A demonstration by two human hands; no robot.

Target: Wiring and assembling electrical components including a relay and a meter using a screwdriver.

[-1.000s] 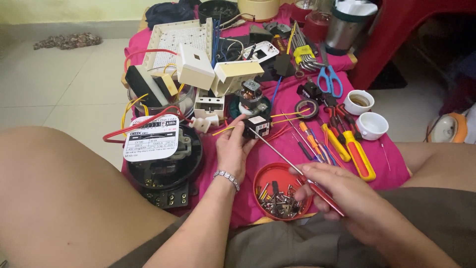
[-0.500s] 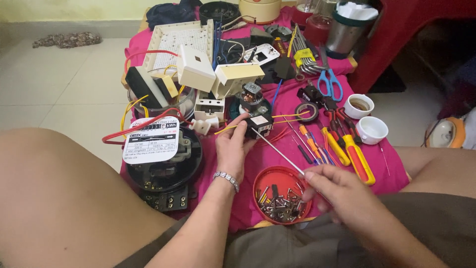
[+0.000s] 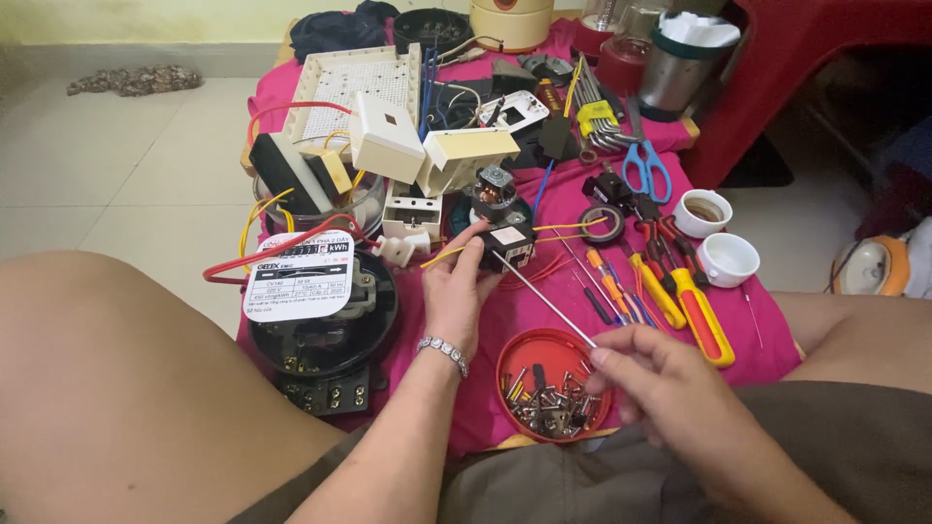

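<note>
My left hand (image 3: 454,291) holds a small black motor (image 3: 506,243) with a white label and yellow wires, steadying it on the pink cloth (image 3: 544,311). My right hand (image 3: 660,378) grips the handle end of a long thin metal screwdriver (image 3: 544,296). Its shaft slants up and left, with the tip touching the motor. Just below the shaft sits a red round lid (image 3: 553,383) filled with several screws and small metal parts.
A round black electric meter (image 3: 316,325) with a white label lies left of my left hand. Yellow-handled pliers and screwdrivers (image 3: 680,291), blue scissors (image 3: 646,170), two white cups (image 3: 714,238), cream plastic boxes (image 3: 427,155) and a black tape roll (image 3: 602,223) crowd the cloth.
My right hand has drawn back toward me along the screwdriver, and the shaft's tip now rests on the motor. The left hand stays on the motor.
</note>
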